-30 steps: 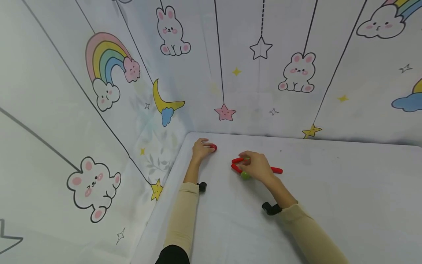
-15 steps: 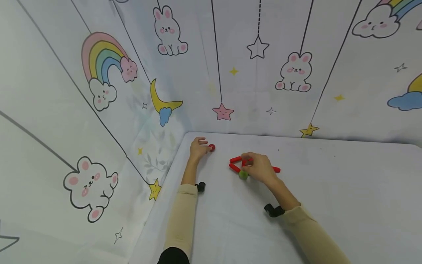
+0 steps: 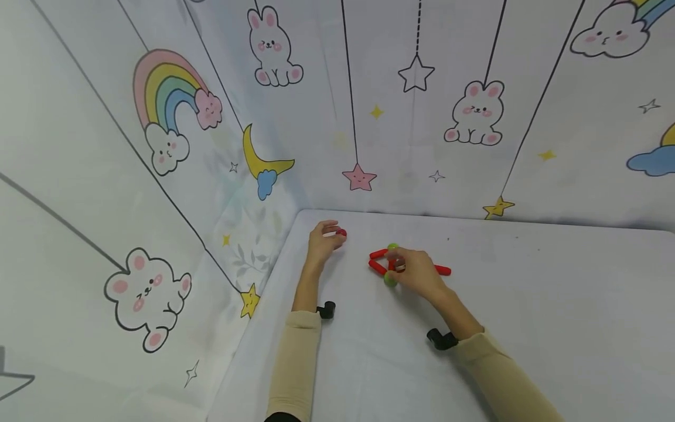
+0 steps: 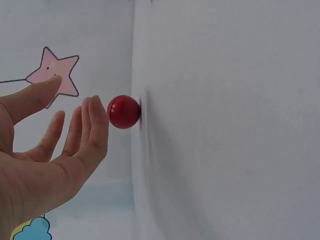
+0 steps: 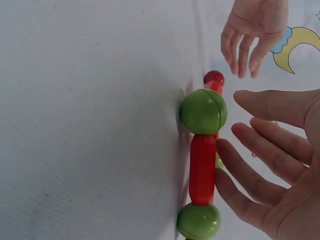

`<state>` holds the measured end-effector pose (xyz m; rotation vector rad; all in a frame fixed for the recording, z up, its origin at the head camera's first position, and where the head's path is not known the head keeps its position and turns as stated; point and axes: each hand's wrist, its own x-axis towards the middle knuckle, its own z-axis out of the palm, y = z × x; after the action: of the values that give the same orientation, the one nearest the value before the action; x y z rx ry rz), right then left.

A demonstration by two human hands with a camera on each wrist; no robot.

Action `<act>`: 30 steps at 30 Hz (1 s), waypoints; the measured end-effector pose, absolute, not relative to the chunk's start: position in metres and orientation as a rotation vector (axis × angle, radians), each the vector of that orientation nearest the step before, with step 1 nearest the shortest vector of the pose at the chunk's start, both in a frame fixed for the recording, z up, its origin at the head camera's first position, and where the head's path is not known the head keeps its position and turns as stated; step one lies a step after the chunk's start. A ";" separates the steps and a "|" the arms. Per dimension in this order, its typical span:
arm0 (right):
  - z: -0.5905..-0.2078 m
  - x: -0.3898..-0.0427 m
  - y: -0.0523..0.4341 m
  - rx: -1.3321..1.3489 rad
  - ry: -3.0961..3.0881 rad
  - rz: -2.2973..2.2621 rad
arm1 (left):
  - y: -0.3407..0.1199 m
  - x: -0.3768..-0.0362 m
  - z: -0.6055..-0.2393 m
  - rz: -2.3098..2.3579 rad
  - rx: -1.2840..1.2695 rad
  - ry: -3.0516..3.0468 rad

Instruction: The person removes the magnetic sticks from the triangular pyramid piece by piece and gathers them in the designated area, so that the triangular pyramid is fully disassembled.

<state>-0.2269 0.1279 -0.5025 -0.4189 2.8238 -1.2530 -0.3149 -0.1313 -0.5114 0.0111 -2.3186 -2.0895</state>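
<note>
A red ball point(image 4: 124, 112) sits at the far left of the table, and the fingertips of my left hand point(image 3: 320, 241) are right beside it, fingers loosely bent and nothing gripped. My right hand point(image 3: 419, 272) hovers over a toy build of red rods and green balls. In the right wrist view its thumb and fingers are spread, with fingertips right at a red rod point(image 5: 202, 170). That rod links a near green ball point(image 5: 203, 111) to another green ball point(image 5: 199, 221). Two red rods point(image 3: 377, 267) come together in a point on the left. My right hand hides part of the build.
Another red rod point(image 3: 443, 270) reaches out to the right from under the right hand. The white cloth-covered table point(image 3: 527, 316) meets a printed fabric wall point(image 3: 401, 140) at the back and left. Black wrist cameras point(image 3: 442, 340) are worn on both arms.
My right hand has shifted slightly toward me, uncovering the far green ball. A red rod now shows between the two green balls. My left hand's fingers have bent a little, staying by the red ball.
</note>
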 end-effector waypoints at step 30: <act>-0.514 -0.234 0.132 -0.617 2.845 -1.121 | -0.085 -0.289 -0.520 -2.154 -0.127 -2.720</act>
<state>-0.2345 0.1324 -0.5143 -0.6168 2.8454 -1.1213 -0.2893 -0.0847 -0.5202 -0.1275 -2.7199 -2.1540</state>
